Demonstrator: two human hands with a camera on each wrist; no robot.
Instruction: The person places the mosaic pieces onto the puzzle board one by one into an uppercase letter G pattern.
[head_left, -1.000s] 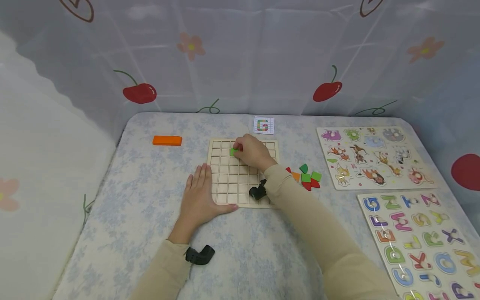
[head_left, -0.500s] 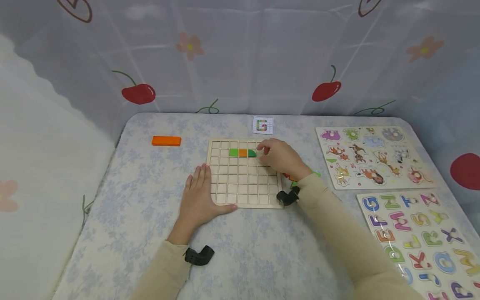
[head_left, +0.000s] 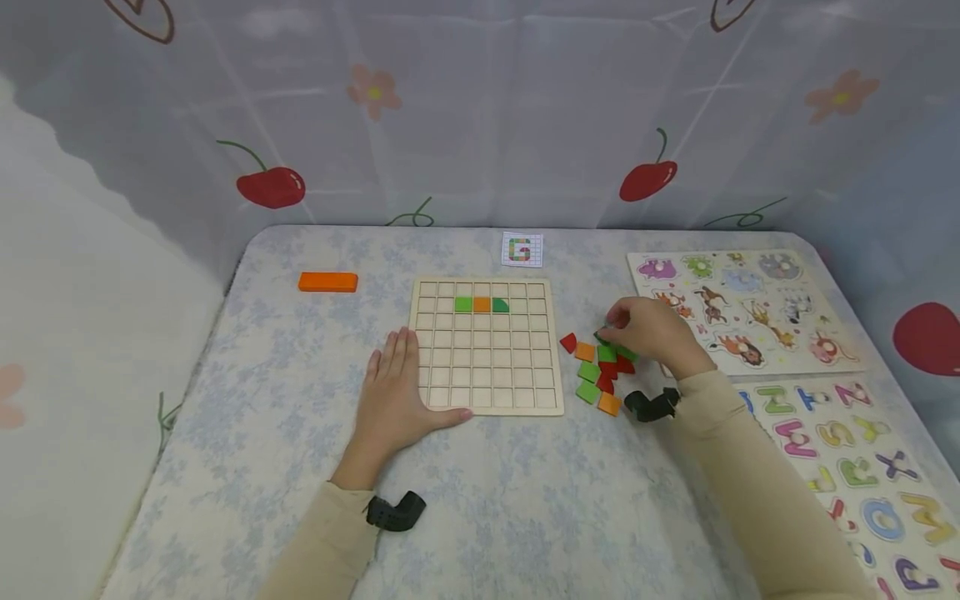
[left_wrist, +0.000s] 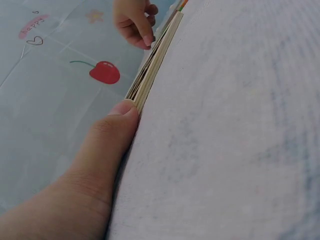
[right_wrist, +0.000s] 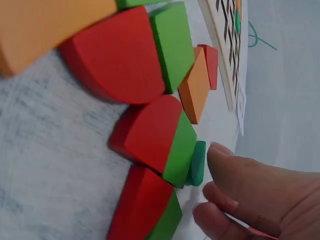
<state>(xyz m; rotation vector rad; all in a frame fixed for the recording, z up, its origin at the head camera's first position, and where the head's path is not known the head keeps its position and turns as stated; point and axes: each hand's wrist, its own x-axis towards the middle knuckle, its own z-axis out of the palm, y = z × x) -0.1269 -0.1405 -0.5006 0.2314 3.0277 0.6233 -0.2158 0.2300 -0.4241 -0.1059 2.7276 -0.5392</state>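
A wooden grid board (head_left: 480, 398) lies on the table, with a light green square (head_left: 463, 305), an orange square (head_left: 482, 305) and a dark green quarter-round block (head_left: 500, 306) in one of its upper rows. My left hand (head_left: 393, 400) lies spread at the board's lower left corner, fingers along the left side. Its thumb (left_wrist: 112, 127) presses the near edge. My right hand (head_left: 656, 329) is over the loose blocks right of the board. Its thumb and fingertips are right at another dark green block (right_wrist: 198, 162), thumb and forefinger apart in the right wrist view.
Loose red, orange and green blocks (head_left: 588, 372) lie between the board and my right wrist. A pattern card (head_left: 522, 249) sits behind the board, an orange bar (head_left: 327, 282) at left. An animal puzzle (head_left: 757, 292) and a letter puzzle (head_left: 862, 442) occupy the right side.
My right hand has moved from the board's top row area rightward to the loose blocks, uncovering the three blocks on the grid. The left hand has stayed on the board's edge.
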